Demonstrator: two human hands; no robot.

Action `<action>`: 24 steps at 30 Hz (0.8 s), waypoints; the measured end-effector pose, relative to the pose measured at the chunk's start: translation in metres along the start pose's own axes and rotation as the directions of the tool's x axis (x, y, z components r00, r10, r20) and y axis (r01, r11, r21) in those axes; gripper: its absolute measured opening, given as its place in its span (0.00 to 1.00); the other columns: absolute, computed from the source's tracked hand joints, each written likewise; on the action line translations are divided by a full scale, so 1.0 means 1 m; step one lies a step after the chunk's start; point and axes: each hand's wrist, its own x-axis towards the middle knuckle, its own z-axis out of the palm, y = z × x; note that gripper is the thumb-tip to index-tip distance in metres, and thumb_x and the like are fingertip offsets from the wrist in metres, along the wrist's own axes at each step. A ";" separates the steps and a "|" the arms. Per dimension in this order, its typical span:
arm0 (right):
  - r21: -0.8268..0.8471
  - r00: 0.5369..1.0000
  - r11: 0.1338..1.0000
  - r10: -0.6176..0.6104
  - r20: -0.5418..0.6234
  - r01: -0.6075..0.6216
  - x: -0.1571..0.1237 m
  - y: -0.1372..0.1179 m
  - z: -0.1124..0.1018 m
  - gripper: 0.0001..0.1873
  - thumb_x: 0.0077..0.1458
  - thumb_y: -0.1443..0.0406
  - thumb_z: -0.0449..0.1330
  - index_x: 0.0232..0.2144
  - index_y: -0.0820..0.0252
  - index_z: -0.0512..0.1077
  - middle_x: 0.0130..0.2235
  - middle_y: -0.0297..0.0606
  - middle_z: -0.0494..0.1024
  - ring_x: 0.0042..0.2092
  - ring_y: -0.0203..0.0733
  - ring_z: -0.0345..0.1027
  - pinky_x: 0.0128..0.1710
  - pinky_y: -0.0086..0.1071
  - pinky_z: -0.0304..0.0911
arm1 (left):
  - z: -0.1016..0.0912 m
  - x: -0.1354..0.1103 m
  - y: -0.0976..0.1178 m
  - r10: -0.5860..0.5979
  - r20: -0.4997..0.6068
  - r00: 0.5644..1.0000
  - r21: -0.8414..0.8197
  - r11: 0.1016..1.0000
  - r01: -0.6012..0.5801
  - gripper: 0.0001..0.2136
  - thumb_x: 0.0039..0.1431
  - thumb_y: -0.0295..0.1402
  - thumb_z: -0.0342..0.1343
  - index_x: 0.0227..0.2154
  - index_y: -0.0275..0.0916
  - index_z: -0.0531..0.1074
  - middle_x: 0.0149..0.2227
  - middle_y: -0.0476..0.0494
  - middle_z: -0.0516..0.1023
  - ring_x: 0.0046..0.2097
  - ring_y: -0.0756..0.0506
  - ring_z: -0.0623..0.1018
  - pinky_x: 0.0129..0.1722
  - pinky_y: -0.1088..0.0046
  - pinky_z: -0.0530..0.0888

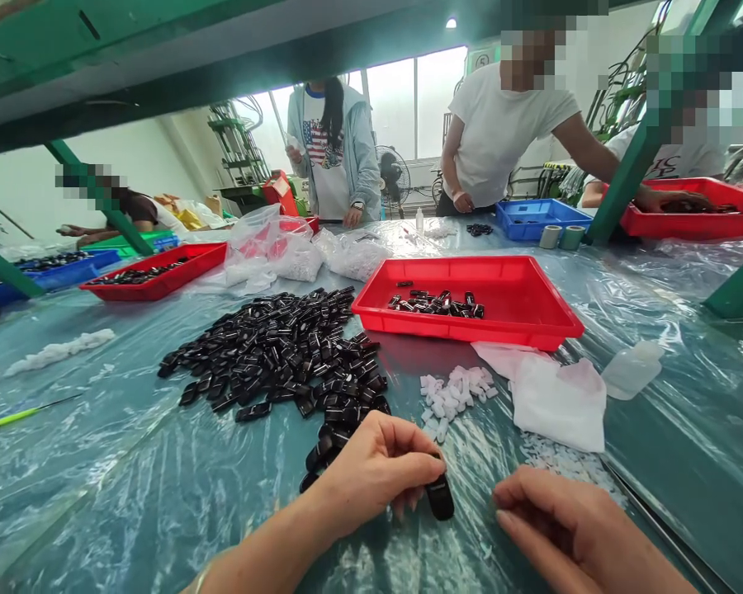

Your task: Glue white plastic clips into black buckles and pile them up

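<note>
My left hand [371,470] pinches a small black plastic part [439,497] between thumb and fingers, just above the plastic-covered table. My right hand [557,528] lies close beside it at the lower right with fingers curled; whether it holds anything is hidden. A big heap of the same black parts [278,351] spreads just beyond my left hand. A small pile of white pieces [455,396] and a white cloth [557,400] lie ahead of my right hand. A red tray [520,326] with several black parts stands behind them.
A clear squeeze bottle [631,370] lies right of the cloth. A yellow-green tool [18,415] rests far left. More red [154,285] and blue trays [538,219], plastic bags [285,247] and tape rolls [560,238] sit further back. Several people work around the table; green frame posts [625,173] stand right.
</note>
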 end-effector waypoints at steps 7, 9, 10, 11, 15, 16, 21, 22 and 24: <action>-0.210 0.985 0.976 -0.089 -0.146 0.057 0.008 0.018 0.006 0.11 0.60 0.65 0.46 0.34 0.60 0.69 0.33 0.41 0.74 0.34 0.43 0.70 0.32 0.34 0.62 | 0.006 0.000 -0.001 -0.055 0.089 0.995 0.098 0.994 0.046 0.08 0.43 0.34 0.58 0.22 0.33 0.72 0.14 0.52 0.65 0.16 0.55 0.62 0.14 0.83 0.61; -0.236 0.986 0.971 -0.079 -0.150 0.042 0.011 0.021 0.007 0.12 0.60 0.66 0.45 0.35 0.61 0.68 0.34 0.43 0.74 0.35 0.45 0.70 0.33 0.36 0.62 | 0.006 0.001 -0.002 -0.065 0.121 0.991 0.104 0.993 0.052 0.08 0.44 0.34 0.58 0.22 0.33 0.73 0.14 0.52 0.65 0.16 0.55 0.62 0.14 0.83 0.61; -0.243 0.985 0.969 -0.076 -0.158 0.036 0.012 0.022 0.007 0.12 0.60 0.67 0.45 0.35 0.61 0.68 0.34 0.43 0.74 0.35 0.45 0.70 0.33 0.36 0.62 | 0.006 0.002 -0.003 -0.070 0.136 0.988 0.100 0.993 0.057 0.08 0.44 0.34 0.58 0.22 0.33 0.73 0.14 0.52 0.65 0.16 0.55 0.63 0.14 0.83 0.61; -0.247 0.983 0.968 -0.077 -0.165 0.034 0.013 0.023 0.007 0.12 0.60 0.67 0.45 0.35 0.61 0.68 0.34 0.43 0.74 0.35 0.45 0.70 0.33 0.36 0.62 | 0.006 0.002 -0.004 -0.076 0.148 0.986 0.091 0.994 0.063 0.08 0.44 0.34 0.58 0.22 0.33 0.73 0.14 0.52 0.66 0.16 0.55 0.63 0.14 0.83 0.61; -0.250 0.979 0.967 -0.096 -0.181 0.049 0.014 0.023 0.006 0.11 0.60 0.68 0.46 0.35 0.61 0.68 0.33 0.42 0.73 0.34 0.45 0.69 0.32 0.35 0.61 | 0.005 0.003 -0.007 -0.086 0.172 0.981 0.047 0.996 0.079 0.09 0.44 0.35 0.60 0.24 0.33 0.73 0.16 0.51 0.67 0.17 0.55 0.64 0.14 0.83 0.62; -0.252 0.978 0.966 -0.101 -0.182 0.053 0.014 0.023 0.005 0.11 0.60 0.68 0.46 0.34 0.61 0.68 0.33 0.42 0.73 0.33 0.44 0.69 0.31 0.35 0.60 | 0.005 0.004 -0.007 -0.086 0.177 0.980 0.045 0.996 0.079 0.09 0.45 0.35 0.60 0.24 0.33 0.73 0.16 0.51 0.67 0.17 0.55 0.65 0.15 0.83 0.63; -0.226 0.967 0.970 -0.136 -0.214 0.086 0.011 0.018 0.003 0.13 0.60 0.67 0.45 0.32 0.61 0.69 0.30 0.41 0.72 0.30 0.42 0.67 0.29 0.34 0.59 | 0.006 0.003 -0.006 -0.084 0.192 0.978 0.048 0.996 0.076 0.08 0.46 0.35 0.60 0.24 0.33 0.73 0.15 0.51 0.67 0.16 0.55 0.65 0.15 0.83 0.63; -0.196 0.965 0.976 -0.137 -0.222 0.094 0.010 0.016 0.002 0.12 0.59 0.67 0.46 0.32 0.61 0.69 0.30 0.41 0.72 0.30 0.42 0.67 0.29 0.33 0.59 | 0.005 0.002 -0.006 -0.079 0.183 0.980 0.043 0.996 0.072 0.09 0.45 0.35 0.60 0.24 0.33 0.74 0.15 0.51 0.67 0.16 0.55 0.64 0.14 0.83 0.63; -0.096 0.971 0.992 -0.104 -0.217 0.084 0.007 0.010 0.003 0.11 0.58 0.66 0.48 0.31 0.60 0.69 0.28 0.39 0.72 0.29 0.40 0.66 0.28 0.32 0.59 | 0.004 0.002 -0.004 -0.059 0.148 0.987 0.021 0.998 0.056 0.09 0.45 0.36 0.60 0.24 0.33 0.74 0.15 0.51 0.67 0.17 0.55 0.64 0.14 0.83 0.62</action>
